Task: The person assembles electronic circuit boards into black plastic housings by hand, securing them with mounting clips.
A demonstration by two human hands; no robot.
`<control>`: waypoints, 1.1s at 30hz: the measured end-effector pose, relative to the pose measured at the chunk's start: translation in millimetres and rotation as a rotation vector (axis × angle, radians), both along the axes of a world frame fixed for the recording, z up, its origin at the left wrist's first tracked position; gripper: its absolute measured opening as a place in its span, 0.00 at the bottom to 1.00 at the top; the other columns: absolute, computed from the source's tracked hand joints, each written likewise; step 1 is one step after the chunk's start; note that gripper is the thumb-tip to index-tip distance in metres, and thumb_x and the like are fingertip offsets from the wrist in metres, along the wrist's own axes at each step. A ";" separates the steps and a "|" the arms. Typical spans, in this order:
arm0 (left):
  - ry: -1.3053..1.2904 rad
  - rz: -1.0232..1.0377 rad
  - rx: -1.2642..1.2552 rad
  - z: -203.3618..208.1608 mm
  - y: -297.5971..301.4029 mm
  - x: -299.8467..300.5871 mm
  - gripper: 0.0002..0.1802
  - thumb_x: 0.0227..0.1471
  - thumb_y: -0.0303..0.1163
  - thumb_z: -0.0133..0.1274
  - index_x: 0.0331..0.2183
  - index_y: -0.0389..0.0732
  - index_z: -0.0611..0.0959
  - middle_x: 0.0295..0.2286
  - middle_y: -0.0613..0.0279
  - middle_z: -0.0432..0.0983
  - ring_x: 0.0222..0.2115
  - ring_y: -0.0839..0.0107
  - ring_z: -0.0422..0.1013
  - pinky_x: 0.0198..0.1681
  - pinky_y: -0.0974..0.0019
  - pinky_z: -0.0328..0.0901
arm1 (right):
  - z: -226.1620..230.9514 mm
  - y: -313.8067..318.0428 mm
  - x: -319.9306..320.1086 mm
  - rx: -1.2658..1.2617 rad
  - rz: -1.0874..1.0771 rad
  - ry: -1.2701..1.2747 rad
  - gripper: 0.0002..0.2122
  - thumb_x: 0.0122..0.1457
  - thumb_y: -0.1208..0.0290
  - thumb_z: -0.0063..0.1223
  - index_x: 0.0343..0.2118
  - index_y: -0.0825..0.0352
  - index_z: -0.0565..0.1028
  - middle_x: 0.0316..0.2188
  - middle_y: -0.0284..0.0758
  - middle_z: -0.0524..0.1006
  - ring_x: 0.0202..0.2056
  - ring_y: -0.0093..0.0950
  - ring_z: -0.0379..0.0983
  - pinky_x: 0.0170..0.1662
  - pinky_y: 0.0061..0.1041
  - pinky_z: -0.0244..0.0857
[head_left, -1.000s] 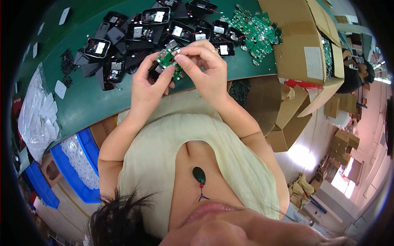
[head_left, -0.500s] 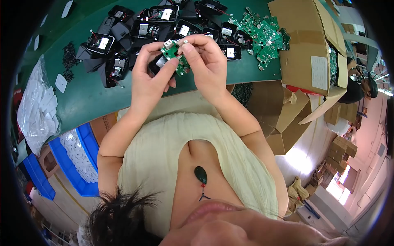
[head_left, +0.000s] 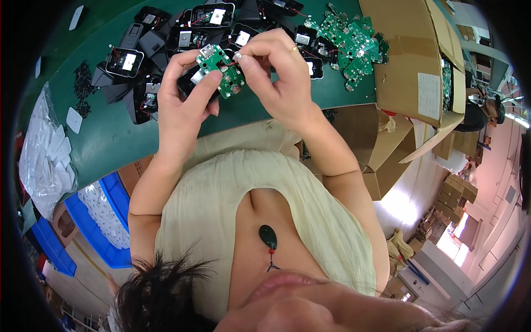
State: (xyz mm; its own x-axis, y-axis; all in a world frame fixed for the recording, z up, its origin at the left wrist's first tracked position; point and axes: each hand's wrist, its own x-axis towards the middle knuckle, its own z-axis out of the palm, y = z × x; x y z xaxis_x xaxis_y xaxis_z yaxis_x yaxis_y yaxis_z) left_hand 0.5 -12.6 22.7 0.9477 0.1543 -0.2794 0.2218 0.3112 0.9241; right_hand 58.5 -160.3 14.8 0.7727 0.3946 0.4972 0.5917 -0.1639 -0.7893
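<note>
Left hand point(head_left: 182, 99) grips green circuit board point(head_left: 228, 83); right hand point(head_left: 282, 83) pinches white connector point(head_left: 238, 56) beside it. Black housings point(head_left: 116, 62) lie beyond.

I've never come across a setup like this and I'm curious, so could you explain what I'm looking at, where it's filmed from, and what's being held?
There's no machine here, just a person's two bare hands. The view comes from a fisheye camera worn on the head, looking down, so straight edges bend. The left hand holds a green circuit board. The right hand pinches a small white connector beside it, by a red wire. On the green table lie black plastic housings, a heap of circuit boards, small black pieces and a clear plastic bag with white pieces inside.
</note>
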 end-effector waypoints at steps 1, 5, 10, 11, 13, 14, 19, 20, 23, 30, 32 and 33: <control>-0.044 0.030 0.042 0.2 0.7 0.9 0.15 0.45 0.25 0.53 0.38 0.40 0.71 0.31 0.65 0.69 0.14 0.85 0.62 0.13 0.82 0.54 | 3.4 -1.7 2.3 -0.122 -0.013 -0.153 0.04 0.48 0.81 0.52 0.29 0.68 0.71 0.25 0.32 0.69 0.27 0.20 0.67 0.25 0.16 0.63; -0.158 0.037 0.149 -2.5 1.4 4.0 0.15 0.45 0.23 0.52 0.39 0.39 0.71 0.31 0.65 0.69 0.15 0.85 0.62 0.13 0.82 0.56 | 18.5 -6.2 7.6 -0.368 -0.050 -0.501 0.07 0.42 0.80 0.55 0.26 0.65 0.71 0.23 0.31 0.67 0.24 0.25 0.66 0.22 0.18 0.62; -0.135 -0.051 0.172 -3.5 -1.4 1.4 0.16 0.44 0.22 0.52 0.38 0.38 0.70 0.26 0.68 0.69 0.16 0.85 0.62 0.15 0.81 0.58 | 22.5 -3.2 8.1 -0.595 0.018 -0.492 0.08 0.41 0.78 0.56 0.26 0.64 0.70 0.23 0.29 0.69 0.22 0.25 0.66 0.21 0.21 0.61; -0.134 -0.064 0.182 -2.8 -1.1 1.3 0.16 0.44 0.22 0.51 0.39 0.38 0.70 0.24 0.69 0.69 0.16 0.85 0.63 0.15 0.81 0.57 | 19.6 -2.5 9.1 -0.595 0.022 -0.490 0.08 0.41 0.78 0.56 0.26 0.64 0.70 0.23 0.29 0.69 0.22 0.25 0.66 0.21 0.21 0.61; -0.127 -0.069 0.203 -2.9 1.2 2.8 0.16 0.44 0.22 0.52 0.39 0.38 0.71 0.24 0.70 0.68 0.16 0.86 0.62 0.16 0.81 0.57 | 11.0 -1.3 11.1 -0.480 -0.017 -0.444 0.08 0.41 0.80 0.55 0.26 0.65 0.70 0.22 0.29 0.69 0.22 0.26 0.66 0.22 0.21 0.61; -0.122 -0.073 0.224 -3.3 2.2 3.1 0.16 0.44 0.22 0.52 0.39 0.38 0.71 0.24 0.70 0.68 0.17 0.86 0.62 0.16 0.81 0.57 | 6.5 -2.0 13.0 -0.480 -0.016 -0.441 0.08 0.41 0.80 0.55 0.26 0.65 0.70 0.22 0.29 0.69 0.22 0.26 0.66 0.22 0.21 0.61; -0.180 -0.025 0.298 -8.7 4.7 7.7 0.15 0.43 0.22 0.52 0.38 0.37 0.71 0.25 0.70 0.68 0.22 0.86 0.62 0.24 0.81 0.59 | 1.5 -3.3 18.2 -0.203 0.140 -0.057 0.09 0.41 0.82 0.54 0.28 0.67 0.70 0.22 0.30 0.69 0.21 0.28 0.66 0.21 0.22 0.61; -0.225 -0.003 0.323 -9.5 4.4 8.5 0.15 0.43 0.22 0.52 0.37 0.37 0.72 0.26 0.70 0.68 0.24 0.85 0.61 0.27 0.80 0.59 | 3.3 -4.1 18.5 -0.203 0.138 -0.056 0.09 0.41 0.82 0.54 0.28 0.67 0.70 0.22 0.30 0.69 0.21 0.28 0.66 0.21 0.22 0.61; -0.174 -0.020 0.348 -7.3 3.5 7.4 0.14 0.43 0.22 0.52 0.37 0.37 0.72 0.27 0.70 0.68 0.27 0.84 0.62 0.31 0.80 0.59 | 11.7 -7.0 18.3 -0.394 0.108 -0.363 0.10 0.40 0.81 0.54 0.28 0.66 0.69 0.21 0.30 0.68 0.21 0.28 0.66 0.21 0.22 0.61; -0.313 0.001 0.522 -15.6 1.5 8.0 0.15 0.44 0.24 0.52 0.38 0.38 0.73 0.22 0.71 0.69 0.12 0.88 0.58 0.13 0.82 0.50 | 24.9 -9.4 21.8 -0.579 0.177 -0.517 0.10 0.38 0.72 0.55 0.24 0.61 0.66 0.21 0.28 0.63 0.24 0.24 0.66 0.21 0.23 0.63; -0.357 0.003 0.582 -15.4 1.5 8.1 0.14 0.45 0.24 0.52 0.38 0.39 0.73 0.22 0.72 0.69 0.12 0.88 0.58 0.13 0.83 0.50 | 26.6 -9.4 22.2 -0.593 0.199 -0.503 0.10 0.38 0.72 0.55 0.24 0.62 0.66 0.21 0.28 0.63 0.24 0.24 0.67 0.21 0.23 0.63; -0.359 0.002 0.582 -13.0 1.0 8.0 0.14 0.45 0.24 0.52 0.38 0.39 0.73 0.22 0.72 0.69 0.12 0.88 0.58 0.13 0.83 0.50 | 26.8 -9.6 22.6 -0.589 0.212 -0.513 0.10 0.38 0.73 0.55 0.25 0.62 0.66 0.21 0.28 0.64 0.24 0.25 0.67 0.22 0.23 0.63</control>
